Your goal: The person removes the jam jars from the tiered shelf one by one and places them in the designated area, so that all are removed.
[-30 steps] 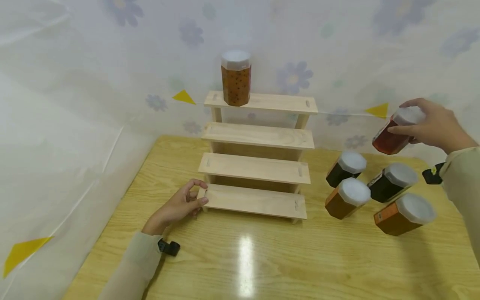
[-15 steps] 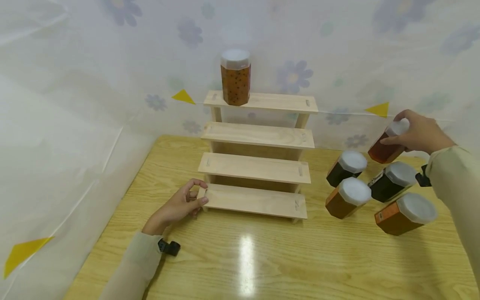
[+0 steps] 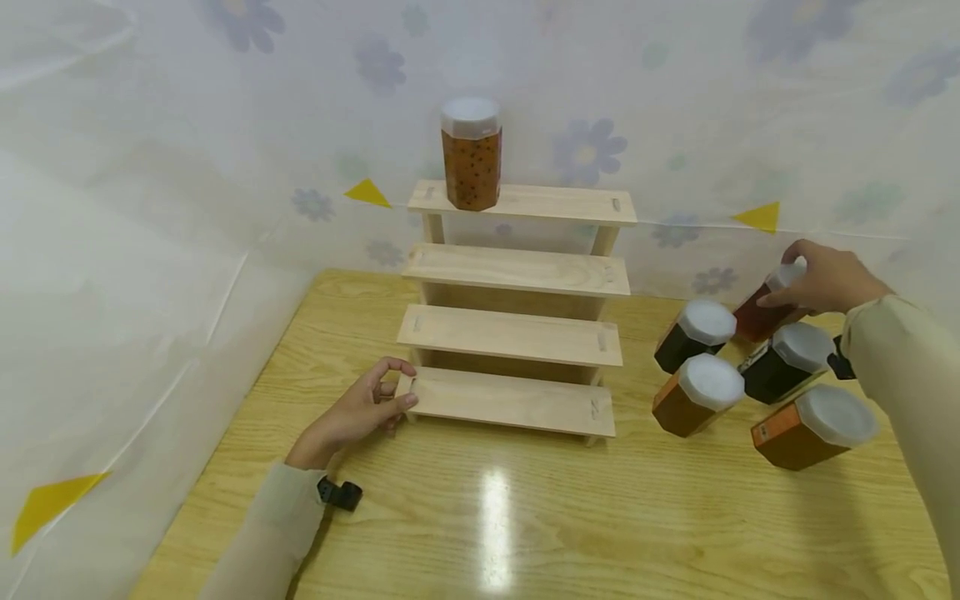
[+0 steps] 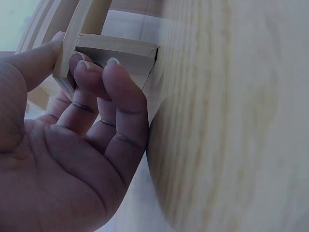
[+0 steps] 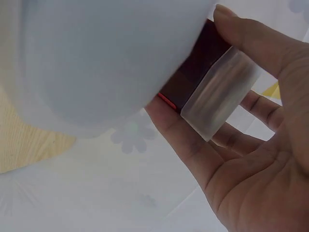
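Observation:
My left hand (image 3: pixel 363 411) grips the left end of the lowest board of a four-step wooden display shelf (image 3: pixel 510 404). In the left wrist view the fingers (image 4: pixel 125 89) are curled at the board's underside. At the back right my right hand (image 3: pixel 834 279) holds a dark red jar (image 3: pixel 753 317) with a white lid by its upper part. In the right wrist view thumb and fingers go round that jar's translucent lid (image 5: pixel 222 94). The jar stands behind two dark jars, its base partly hidden by them. An orange-brown jar with black specks (image 3: pixel 472 171) stands upright on the top board's left part.
Near the right hand stand a dark green jar (image 3: pixel 678 346), another dark jar (image 3: pixel 768 371), an amber jar (image 3: pixel 678 408) and an orange-labelled jar (image 3: pixel 795 437), all white-lidded, on the wooden table (image 3: pixel 615 517). A flowered curtain (image 3: pixel 675 100) hangs close behind the shelf.
My right hand has moved down and to the left with the dark red jar, lowering it behind the two dark jars. The left hand and the shelf have stayed put.

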A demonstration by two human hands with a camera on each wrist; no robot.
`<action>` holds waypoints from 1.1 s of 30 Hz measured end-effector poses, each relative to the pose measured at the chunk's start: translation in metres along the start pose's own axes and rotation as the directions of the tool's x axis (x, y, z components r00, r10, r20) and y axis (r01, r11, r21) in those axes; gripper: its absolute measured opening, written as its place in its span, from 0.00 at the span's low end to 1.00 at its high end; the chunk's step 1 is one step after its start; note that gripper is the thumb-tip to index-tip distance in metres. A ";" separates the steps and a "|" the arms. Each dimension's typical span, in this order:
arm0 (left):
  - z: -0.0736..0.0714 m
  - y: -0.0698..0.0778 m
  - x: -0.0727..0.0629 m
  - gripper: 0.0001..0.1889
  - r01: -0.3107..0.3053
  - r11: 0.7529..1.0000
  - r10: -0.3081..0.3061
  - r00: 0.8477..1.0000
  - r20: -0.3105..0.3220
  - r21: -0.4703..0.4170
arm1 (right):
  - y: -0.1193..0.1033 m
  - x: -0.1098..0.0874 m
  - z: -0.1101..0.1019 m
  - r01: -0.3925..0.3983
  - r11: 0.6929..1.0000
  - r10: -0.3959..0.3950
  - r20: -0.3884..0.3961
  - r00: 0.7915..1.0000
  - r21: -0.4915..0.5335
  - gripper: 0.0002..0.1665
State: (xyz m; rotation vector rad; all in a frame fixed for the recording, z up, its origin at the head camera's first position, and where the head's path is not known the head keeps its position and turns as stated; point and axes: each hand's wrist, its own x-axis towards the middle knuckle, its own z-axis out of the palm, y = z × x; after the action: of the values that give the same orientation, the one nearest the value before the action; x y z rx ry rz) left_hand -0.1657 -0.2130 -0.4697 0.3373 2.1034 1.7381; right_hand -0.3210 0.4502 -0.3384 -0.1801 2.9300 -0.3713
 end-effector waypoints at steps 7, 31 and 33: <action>-0.001 0.001 0.000 0.21 0.022 1.000 -0.022 1.000 -0.012 0.004 | -0.006 -0.004 0.003 0.007 1.000 -0.008 0.030 1.000 0.010 0.53; 0.000 0.001 -0.001 0.21 0.000 1.000 0.000 1.000 0.003 -0.015 | -0.006 0.004 0.015 0.041 0.999 -0.041 0.051 0.998 -0.008 0.50; 0.000 0.001 -0.001 0.21 -0.004 1.000 0.004 1.000 0.005 -0.015 | -0.005 0.005 0.015 0.049 0.999 -0.049 0.051 0.998 -0.015 0.49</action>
State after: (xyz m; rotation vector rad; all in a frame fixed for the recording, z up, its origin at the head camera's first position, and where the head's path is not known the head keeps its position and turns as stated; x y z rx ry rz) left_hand -0.1650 -0.2134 -0.4690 0.3410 2.0870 1.7519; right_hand -0.3226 0.4407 -0.3524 -0.2601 2.8842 -0.3445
